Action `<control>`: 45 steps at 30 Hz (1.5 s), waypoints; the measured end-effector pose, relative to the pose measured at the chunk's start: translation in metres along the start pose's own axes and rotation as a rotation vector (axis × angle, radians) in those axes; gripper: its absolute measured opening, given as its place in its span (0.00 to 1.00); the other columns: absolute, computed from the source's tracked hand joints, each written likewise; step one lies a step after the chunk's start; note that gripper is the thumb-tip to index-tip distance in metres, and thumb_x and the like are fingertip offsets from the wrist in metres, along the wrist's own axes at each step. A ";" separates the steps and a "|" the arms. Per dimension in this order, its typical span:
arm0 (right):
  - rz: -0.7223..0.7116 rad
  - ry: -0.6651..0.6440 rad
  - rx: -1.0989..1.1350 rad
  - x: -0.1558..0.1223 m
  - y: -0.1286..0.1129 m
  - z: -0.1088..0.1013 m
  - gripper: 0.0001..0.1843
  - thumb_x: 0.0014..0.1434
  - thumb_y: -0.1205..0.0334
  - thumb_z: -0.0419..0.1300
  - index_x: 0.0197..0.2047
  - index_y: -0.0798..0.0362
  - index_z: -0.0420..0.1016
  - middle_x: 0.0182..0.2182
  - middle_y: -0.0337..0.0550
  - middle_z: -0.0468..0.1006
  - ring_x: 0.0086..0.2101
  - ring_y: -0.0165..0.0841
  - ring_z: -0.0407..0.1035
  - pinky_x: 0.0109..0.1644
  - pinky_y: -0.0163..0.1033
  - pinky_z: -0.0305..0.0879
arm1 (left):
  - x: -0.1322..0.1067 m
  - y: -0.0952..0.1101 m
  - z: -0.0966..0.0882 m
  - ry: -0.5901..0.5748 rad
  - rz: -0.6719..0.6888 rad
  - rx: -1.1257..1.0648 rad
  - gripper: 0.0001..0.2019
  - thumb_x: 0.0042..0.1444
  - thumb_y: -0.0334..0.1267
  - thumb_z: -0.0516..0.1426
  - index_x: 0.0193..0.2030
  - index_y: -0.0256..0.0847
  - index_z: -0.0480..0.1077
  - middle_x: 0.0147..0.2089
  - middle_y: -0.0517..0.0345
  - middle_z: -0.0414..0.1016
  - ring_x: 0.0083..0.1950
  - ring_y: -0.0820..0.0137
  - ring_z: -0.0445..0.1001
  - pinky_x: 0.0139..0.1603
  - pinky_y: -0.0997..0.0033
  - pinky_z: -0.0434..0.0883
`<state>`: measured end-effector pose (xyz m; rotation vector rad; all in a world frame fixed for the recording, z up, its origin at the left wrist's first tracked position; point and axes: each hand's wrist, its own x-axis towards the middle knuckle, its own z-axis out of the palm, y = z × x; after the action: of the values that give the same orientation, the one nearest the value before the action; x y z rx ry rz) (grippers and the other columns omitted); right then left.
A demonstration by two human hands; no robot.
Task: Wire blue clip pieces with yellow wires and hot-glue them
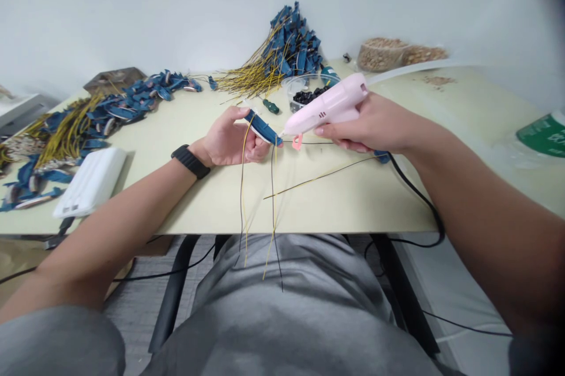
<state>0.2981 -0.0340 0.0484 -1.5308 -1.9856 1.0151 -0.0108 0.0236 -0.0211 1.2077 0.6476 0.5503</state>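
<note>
Above the table's front half, my left hand (232, 139) grips a blue plastic part (263, 127) with a white underside. Yellow and black wires (273, 199) hang from it past the table edge. My right hand (375, 126) is closed around a pale pink glue gun (329, 105), tilted so that its nozzle comes right up to the lower right end of the blue part. Whether the nozzle touches it I cannot tell. A small pink piece sits below the nozzle. Beneath my right hand lies another blue part (382, 156) with its wires stretched left.
Blue parts with yellow wires form a heap (293, 46) at the back and a long pile (128, 102) on the left. A clear tub (304, 93) holds small black pieces. A green screwdriver (271, 106), a white box (90, 182) and a black cord (415, 205) are also around.
</note>
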 end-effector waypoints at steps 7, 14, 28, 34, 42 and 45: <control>-0.028 -0.016 0.046 0.000 0.003 0.000 0.25 0.68 0.52 0.81 0.28 0.48 0.73 0.18 0.38 0.70 0.18 0.29 0.60 0.23 0.40 0.53 | 0.003 -0.001 -0.004 -0.077 0.038 0.031 0.43 0.71 0.75 0.48 0.38 0.31 0.81 0.21 0.54 0.67 0.24 0.69 0.62 0.28 0.67 0.65; -0.058 -0.004 0.083 -0.006 -0.005 0.002 0.20 0.70 0.60 0.76 0.30 0.48 0.72 0.18 0.35 0.70 0.18 0.28 0.59 0.22 0.38 0.54 | 0.004 0.001 -0.008 -0.195 0.087 0.109 0.40 0.62 0.78 0.60 0.36 0.34 0.79 0.22 0.56 0.68 0.24 0.71 0.63 0.28 0.69 0.67; -0.057 -0.044 0.066 -0.002 0.001 0.001 0.27 0.65 0.46 0.84 0.32 0.46 0.71 0.19 0.37 0.70 0.21 0.31 0.60 0.22 0.41 0.55 | 0.003 0.001 0.000 -0.124 0.089 0.152 0.39 0.58 0.81 0.56 0.31 0.40 0.78 0.19 0.56 0.65 0.23 0.69 0.60 0.25 0.68 0.62; -0.061 -0.027 0.060 -0.005 -0.001 0.002 0.26 0.66 0.46 0.82 0.32 0.46 0.72 0.20 0.37 0.70 0.22 0.31 0.60 0.24 0.42 0.55 | 0.003 0.002 -0.001 -0.139 0.061 0.135 0.38 0.56 0.78 0.61 0.32 0.39 0.79 0.20 0.56 0.65 0.23 0.69 0.61 0.26 0.67 0.62; -0.040 -0.019 0.044 -0.013 -0.010 0.003 0.24 0.70 0.51 0.79 0.32 0.46 0.71 0.19 0.36 0.68 0.23 0.30 0.59 0.27 0.41 0.55 | 0.001 0.003 0.005 -0.099 0.067 0.166 0.40 0.57 0.81 0.57 0.30 0.40 0.79 0.19 0.57 0.63 0.24 0.70 0.59 0.26 0.67 0.61; -0.051 -0.027 0.079 -0.007 -0.006 0.003 0.25 0.65 0.51 0.83 0.31 0.46 0.71 0.19 0.35 0.68 0.22 0.30 0.59 0.25 0.41 0.54 | 0.001 0.003 0.005 -0.119 0.069 0.161 0.38 0.57 0.79 0.59 0.30 0.39 0.78 0.19 0.56 0.65 0.23 0.70 0.60 0.25 0.68 0.61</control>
<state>0.2939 -0.0427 0.0517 -1.4248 -1.9683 1.0852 -0.0068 0.0221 -0.0170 1.4072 0.5586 0.4868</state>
